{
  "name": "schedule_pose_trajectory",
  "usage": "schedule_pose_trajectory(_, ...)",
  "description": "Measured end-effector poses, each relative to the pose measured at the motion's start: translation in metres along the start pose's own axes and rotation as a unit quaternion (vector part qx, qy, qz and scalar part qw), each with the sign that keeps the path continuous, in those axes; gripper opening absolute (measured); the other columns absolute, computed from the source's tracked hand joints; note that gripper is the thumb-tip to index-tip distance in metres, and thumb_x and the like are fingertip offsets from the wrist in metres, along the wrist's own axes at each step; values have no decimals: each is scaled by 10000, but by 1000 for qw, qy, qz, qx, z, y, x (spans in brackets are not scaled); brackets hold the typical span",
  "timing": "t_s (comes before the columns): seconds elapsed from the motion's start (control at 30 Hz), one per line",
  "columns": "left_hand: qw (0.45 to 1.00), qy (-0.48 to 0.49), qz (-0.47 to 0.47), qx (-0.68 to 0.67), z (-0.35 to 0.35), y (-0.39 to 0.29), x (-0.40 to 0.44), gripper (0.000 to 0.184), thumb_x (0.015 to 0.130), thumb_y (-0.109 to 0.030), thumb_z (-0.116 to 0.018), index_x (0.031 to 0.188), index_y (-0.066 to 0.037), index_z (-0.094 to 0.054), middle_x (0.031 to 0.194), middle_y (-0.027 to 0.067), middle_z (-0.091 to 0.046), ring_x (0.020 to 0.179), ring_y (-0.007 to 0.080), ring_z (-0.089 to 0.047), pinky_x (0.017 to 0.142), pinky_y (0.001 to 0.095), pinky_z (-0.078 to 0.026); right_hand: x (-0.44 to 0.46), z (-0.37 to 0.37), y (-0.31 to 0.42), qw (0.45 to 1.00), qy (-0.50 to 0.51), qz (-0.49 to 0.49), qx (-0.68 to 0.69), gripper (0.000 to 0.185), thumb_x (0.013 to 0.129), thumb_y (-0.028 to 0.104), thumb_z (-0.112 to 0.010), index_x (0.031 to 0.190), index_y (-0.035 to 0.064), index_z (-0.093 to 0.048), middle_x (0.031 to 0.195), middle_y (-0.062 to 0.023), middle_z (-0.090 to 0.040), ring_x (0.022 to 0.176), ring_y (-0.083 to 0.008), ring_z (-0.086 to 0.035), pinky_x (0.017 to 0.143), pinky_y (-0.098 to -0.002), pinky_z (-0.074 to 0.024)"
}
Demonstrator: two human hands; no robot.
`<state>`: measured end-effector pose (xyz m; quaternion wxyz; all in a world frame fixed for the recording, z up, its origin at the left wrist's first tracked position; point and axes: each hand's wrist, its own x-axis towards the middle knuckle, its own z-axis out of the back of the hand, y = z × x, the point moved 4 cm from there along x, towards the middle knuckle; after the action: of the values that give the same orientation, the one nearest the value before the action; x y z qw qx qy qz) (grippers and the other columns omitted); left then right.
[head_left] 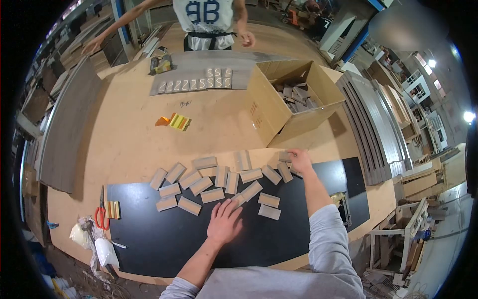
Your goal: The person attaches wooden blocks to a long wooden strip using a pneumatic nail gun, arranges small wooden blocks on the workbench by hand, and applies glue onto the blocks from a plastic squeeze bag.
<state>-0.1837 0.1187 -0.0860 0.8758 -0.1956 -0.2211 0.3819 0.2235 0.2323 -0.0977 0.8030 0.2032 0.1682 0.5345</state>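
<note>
Near the front middle, my left hand (225, 222) lies palm down with fingers outstretched, the fingertips touching the end of a small grey-brown block (239, 200). My right hand (300, 162) reaches farther forward and to the right. Its bent fingers are around the right end of another small block (284, 157); the thumb's grip is partly hidden. Several similar flat blocks (201, 186), some with a lighter tan strip, are scattered between and left of my hands. They lie across the back edge of a black sheet (164, 239) on the wooden table (129, 144).
A cardboard box (269, 107) holds more blocks. Behind it, a grey board (191, 62) bears pieces with S-shaped lines. Orange scissors (101, 218) and a plastic bag (105, 251) lie left. Panels (69, 127) line the sides. Another person (206, 25) stands opposite.
</note>
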Motion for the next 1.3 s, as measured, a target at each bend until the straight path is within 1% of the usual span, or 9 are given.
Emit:
schedule_pose_trajectory(0.2, 1000, 4, 8, 2, -4, 2, -1, 461, 911, -284, -755, 1343, -141, -684, 1518, 86, -562, 1482, 288, -458, 1235, 528, -352, 3, -29, 59, 993, 8, 102, 66, 230, 960, 150, -681, 1162, 85, -770, 1190, -185, -740, 1129, -379, -701, 994, -448, -558)
schedule_pose_trajectory(0.3, 1000, -6, 1, 11, -3, 1, -2, 465, 916, -289, -749, 1350, -136, -683, 1527, 86, -559, 1486, 281, -458, 1242, 517, -350, -25, -12, 81, 980, -131, 113, 99, 234, 969, 167, -695, 1166, 55, -755, 1152, -187, -741, 1080, -369, -706, 962, -442, -559)
schedule_pose_trajectory(0.47, 1000, -4, 19, 17, 0, 0, -2, 494, 924, -302, -736, 1381, -128, -670, 1570, 97, -530, 1522, 297, -423, 1252, 528, -336, -153, 0, 85, 990, -78, 62, 97, 221, 899, 183, -798, 1064, 52, -732, 1020, -141, -717, 989, -342, -696, 901, -439, -554)
schedule_pose_trajectory(0.5, 1000, -5, 20, 22, 1, -1, -1, 502, 924, -304, -734, 1388, -126, -667, 1581, 102, -521, 1531, 302, -412, 1255, 532, -331, -179, -5, 80, 986, -78, 91, 118, 240, 876, 203, -824, 1055, 73, -732, 1041, -123, -699, 1047, -334, -671, 938, -443, -536)
schedule_pose_trajectory(0.6, 999, 4, 34, 18, -2, 0, -1, 530, 941, -322, -706, 1426, -117, -642, 1636, 121, -455, 1570, 302, -354, 1280, 543, -290, -253, -8, 93, 993, -51, 99, -25, 369, 830, 232, -867, 1174, 159, -757, 1175, -85, -660, 1157, -343, -615, 1006, -456, -492)
schedule_pose_trajectory(0.8, 999, -29, 4, 22, -4, -1, -5, 521, 901, -272, -761, 1387, -112, -663, 1585, 161, -484, 1528, 349, -411, 1245, 554, -344, -243, -26, 57, 993, -46, 93, 58, 361, 897, 213, -830, 1235, 111, -751, 1260, -81, -685, 1144, -327, -648, 1004, -468, -514)
schedule_pose_trajectory(0.97, 999, -41, 22, 16, -1, 2, -10, 517, 892, -250, -772, 1381, -120, -667, 1575, 161, -491, 1511, 353, -428, 1235, 552, -359, -211, -18, 57, 985, -98, 21, 141, 237, 1012, 233, -740, 1135, 33, -767, 993, -148, -747, 801, -289, -712, 781, -380, -568)
schedule_pose_trajectory(1.07, 998, -56, 34, 19, 2, 2, -17, 505, 917, -258, -749, 1390, -120, -640, 1568, 135, -490, 1515, 330, -418, 1243, 536, -349, -205, -25, 46, 981, 4, -75, 178, 213, 1011, 231, -731, 1127, 58, -775, 1006, -129, -736, 824, -282, -705, 792, -382, -570)
schedule_pose_trajectory(1.3, 997, -51, 55, 16, 5, 2, -31, 517, 908, -256, -755, 1387, -91, -652, 1569, 147, -499, 1502, 341, -435, 1231, 537, -358, -218, -21, 71, 999, 0, 21, 34, 337, 880, 297, -850, 1166, 147, -755, 1123, -53, -661, 1090, -280, -659, 951, -416, -549)
